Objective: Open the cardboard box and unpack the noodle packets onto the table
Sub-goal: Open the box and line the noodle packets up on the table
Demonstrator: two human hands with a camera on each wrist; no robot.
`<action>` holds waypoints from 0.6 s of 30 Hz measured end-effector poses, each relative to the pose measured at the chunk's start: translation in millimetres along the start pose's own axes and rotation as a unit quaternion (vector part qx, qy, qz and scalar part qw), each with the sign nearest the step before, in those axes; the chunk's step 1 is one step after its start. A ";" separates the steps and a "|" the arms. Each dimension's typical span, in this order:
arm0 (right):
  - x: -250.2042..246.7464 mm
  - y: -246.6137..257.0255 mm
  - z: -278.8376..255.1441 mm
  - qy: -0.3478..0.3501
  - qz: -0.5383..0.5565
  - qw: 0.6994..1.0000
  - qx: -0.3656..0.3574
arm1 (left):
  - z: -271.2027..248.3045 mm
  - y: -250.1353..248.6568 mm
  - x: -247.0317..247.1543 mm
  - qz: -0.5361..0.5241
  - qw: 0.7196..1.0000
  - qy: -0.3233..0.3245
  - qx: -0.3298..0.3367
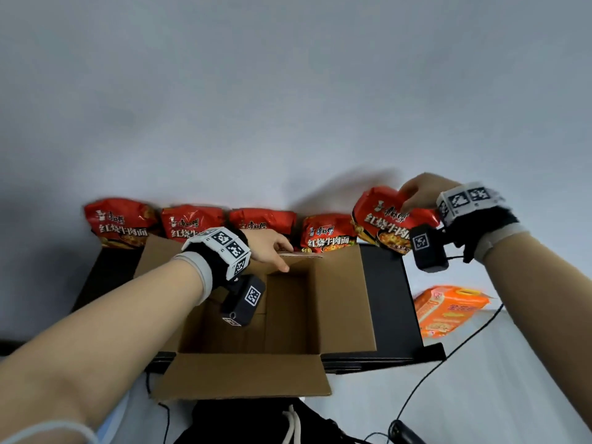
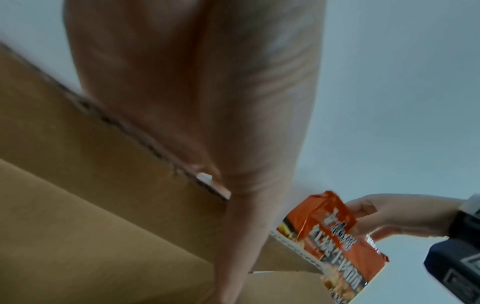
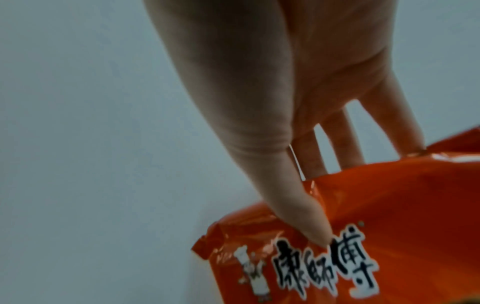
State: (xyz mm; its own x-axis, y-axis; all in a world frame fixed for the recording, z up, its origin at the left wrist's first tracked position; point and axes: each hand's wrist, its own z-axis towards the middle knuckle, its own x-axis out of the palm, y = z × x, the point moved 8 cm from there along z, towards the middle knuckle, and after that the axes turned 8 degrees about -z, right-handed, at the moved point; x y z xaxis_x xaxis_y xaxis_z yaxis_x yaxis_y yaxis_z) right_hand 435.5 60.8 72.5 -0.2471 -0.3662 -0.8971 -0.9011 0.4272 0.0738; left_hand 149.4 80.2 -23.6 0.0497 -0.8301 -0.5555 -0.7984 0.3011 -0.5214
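The brown cardboard box (image 1: 339, 299) stands open on the black table (image 1: 390, 299), and nothing shows inside it. My left hand (image 1: 283, 256) grips the box's far flap (image 2: 78, 144), thumb inside and fingers behind it. My right hand (image 1: 408, 200) pinches the top edge of a red noodle packet (image 1: 384, 222) at the right end of the row, by the wall. The thumb (image 3: 298, 205) presses on the front of that packet (image 3: 389, 226) and the fingers are behind it. Several more red packets (image 1: 120, 222) (image 1: 192, 222) (image 1: 326, 233) stand in a row along the wall.
An orange multi-pack (image 1: 448, 309) lies on the floor to the right of the table. Black cables (image 1: 448, 357) run beside it. Dark clothing with a white drawstring (image 1: 256, 424) is below the box's near flap (image 1: 243, 376). A grey wall rises behind the row.
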 end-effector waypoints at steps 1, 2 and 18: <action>11.3 -6.5 8.6 0.006 -0.003 1.000 0.005 | 4.9 -3.6 1.6 -0.004 1.000 -0.004 -0.005; 22.9 -11.0 15.6 0.012 -0.006 1.000 0.011 | 7.9 -5.1 2.9 -0.006 1.000 -0.005 -0.009; 90.9 -26.8 63.5 -0.026 -0.061 0.994 -0.083 | 21.9 -2.0 10.4 -0.033 0.999 0.010 -0.039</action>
State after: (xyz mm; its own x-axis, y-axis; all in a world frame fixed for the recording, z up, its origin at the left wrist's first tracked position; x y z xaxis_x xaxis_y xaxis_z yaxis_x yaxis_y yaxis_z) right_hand 459.7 68.5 -38.7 -0.1170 -0.3611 -0.9251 -0.9706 0.2388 0.0296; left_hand 164.7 81.3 -42.5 0.0921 -0.8566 -0.5078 -0.8377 0.2090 -0.5046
